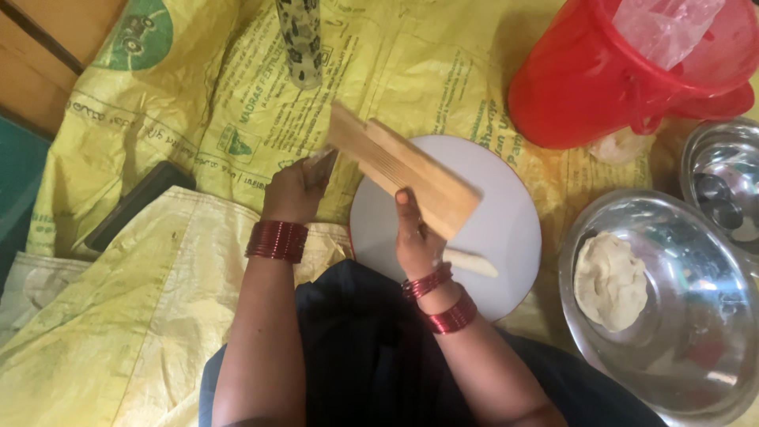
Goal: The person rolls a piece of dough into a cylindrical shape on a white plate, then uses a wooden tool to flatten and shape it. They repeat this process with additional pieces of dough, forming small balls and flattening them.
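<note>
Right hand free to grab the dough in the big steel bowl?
Probably not yet: the right hand holds the wooden board. The path to the dough in the steel bowl looks unobstructed.

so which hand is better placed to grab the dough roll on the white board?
Right. The right hand grips the lower edge of the ridged wooden board, directly beside the dough roll on the round white board. The left hand is farther off, holding the wooden board's other end.

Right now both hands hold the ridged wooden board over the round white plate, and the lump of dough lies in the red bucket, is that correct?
Not quite. In the head view, the dough lies in the large steel bowl, not the red bucket. Both hands, left and right, do hold the ridged wooden board over the white plate.
</note>
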